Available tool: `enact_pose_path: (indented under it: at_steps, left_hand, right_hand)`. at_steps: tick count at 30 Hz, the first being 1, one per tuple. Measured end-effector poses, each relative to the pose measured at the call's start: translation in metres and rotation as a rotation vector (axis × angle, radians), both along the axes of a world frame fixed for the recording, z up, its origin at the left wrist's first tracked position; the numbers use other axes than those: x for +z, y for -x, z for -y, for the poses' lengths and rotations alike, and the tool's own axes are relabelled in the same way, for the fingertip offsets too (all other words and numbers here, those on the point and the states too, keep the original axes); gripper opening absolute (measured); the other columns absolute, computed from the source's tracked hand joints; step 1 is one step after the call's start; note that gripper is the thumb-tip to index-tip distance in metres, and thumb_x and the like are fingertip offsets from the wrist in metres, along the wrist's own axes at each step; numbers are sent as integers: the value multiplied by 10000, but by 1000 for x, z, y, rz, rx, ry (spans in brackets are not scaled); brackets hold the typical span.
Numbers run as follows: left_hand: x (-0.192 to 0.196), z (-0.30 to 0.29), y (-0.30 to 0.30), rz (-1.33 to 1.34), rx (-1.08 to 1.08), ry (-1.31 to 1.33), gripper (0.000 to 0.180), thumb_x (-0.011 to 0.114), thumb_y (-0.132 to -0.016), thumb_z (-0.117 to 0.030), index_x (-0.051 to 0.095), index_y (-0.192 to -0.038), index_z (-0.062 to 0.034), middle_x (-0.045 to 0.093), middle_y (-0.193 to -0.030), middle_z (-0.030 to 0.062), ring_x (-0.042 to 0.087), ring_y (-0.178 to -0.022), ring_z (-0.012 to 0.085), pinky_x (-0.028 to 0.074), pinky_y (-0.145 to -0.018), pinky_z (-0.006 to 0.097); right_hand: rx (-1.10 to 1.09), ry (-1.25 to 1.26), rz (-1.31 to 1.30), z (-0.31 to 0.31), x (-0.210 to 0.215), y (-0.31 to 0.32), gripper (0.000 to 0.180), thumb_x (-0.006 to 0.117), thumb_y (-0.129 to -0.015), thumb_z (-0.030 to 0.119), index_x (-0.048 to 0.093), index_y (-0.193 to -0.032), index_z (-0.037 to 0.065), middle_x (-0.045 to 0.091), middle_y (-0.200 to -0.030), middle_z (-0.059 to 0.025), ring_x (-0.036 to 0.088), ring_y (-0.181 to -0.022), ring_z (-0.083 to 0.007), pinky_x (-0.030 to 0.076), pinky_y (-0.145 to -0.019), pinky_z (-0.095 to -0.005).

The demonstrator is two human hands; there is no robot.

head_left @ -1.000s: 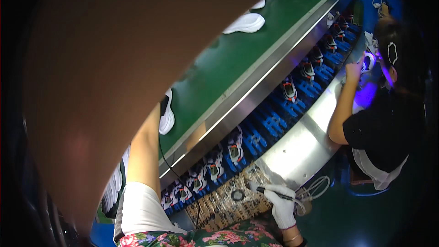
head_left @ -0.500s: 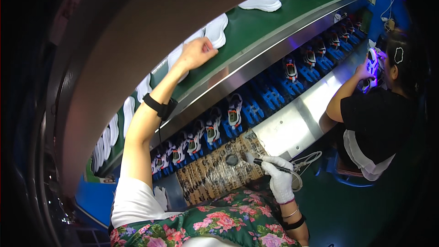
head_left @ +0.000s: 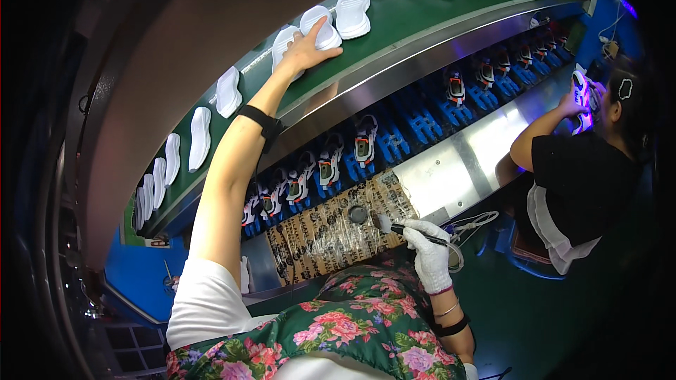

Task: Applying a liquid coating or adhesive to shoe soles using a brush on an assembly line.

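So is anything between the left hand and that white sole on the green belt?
Nothing visible: the left hand already rests on the white sole on the green belt. The right hand holds a brush over the wrapped board.

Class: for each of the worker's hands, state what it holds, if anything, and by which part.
The gloved right hand grips a small brush by its dark handle. The bare left hand rests on a white shoe sole on the green conveyor belt, not gripping it.

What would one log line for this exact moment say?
left hand: on white shoe sole, green conveyor belt | right hand: gloved, gripping brush | co-worker: handling shoe
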State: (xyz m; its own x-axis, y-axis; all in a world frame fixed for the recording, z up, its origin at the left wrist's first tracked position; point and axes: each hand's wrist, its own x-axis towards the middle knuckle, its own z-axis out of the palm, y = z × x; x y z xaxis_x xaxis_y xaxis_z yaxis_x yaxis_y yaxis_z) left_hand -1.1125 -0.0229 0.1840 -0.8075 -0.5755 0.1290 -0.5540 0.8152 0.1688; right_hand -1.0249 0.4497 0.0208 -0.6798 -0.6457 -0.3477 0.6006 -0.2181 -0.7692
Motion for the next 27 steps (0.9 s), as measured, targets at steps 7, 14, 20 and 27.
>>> enact_pose_path:
  at_steps: [7, 14, 20, 27]
  left_hand:
    - [21, 5, 3, -21, -44, -136, 694, 754, -728, -649, 612, -1318, -311, 504, -1347, 333, 448, -1336, 500, 348, -1093, 632]
    - [25, -34, -52, -167, -352, -214, 724, 742, -830, -516, 540, -1445, -191, 627, -1226, 185, 591, -1185, 322, 447, -1026, 419]
    - [47, -13, -150, -138, 188, 124, 811, 763, -787, -509, 499, -1456, -133, 611, -1297, 223, 547, -1267, 400, 409, -1090, 470]
    - [-4, 51, -218, 16, 265, 59, 436, 812, -752, -304, 637, -1080, -77, 634, -1116, 182, 601, -1078, 365, 470, -945, 458]
  right_hand:
    - [47, 6, 3, 5, 5, -9, 197, 727, -829, -37, 746, -1025, -37, 751, -922, -83, 617, -686, -96, 480, -632, -214]
    - [74, -14, 2, 5, -2, -11, 193, 727, -834, -21, 744, -1025, -41, 743, -884, -73, 626, -684, -92, 481, -616, -204]
    - [79, 3, 31, 7, -8, -12, 198, 736, -828, -33, 739, -1026, -45, 743, -879, -81, 621, -674, -93, 478, -610, -209]
    - [123, 37, 84, 15, -4, -21, 197, 722, -832, -46, 743, -1026, -28, 755, -927, -93, 626, -662, -98, 480, -608, -196]
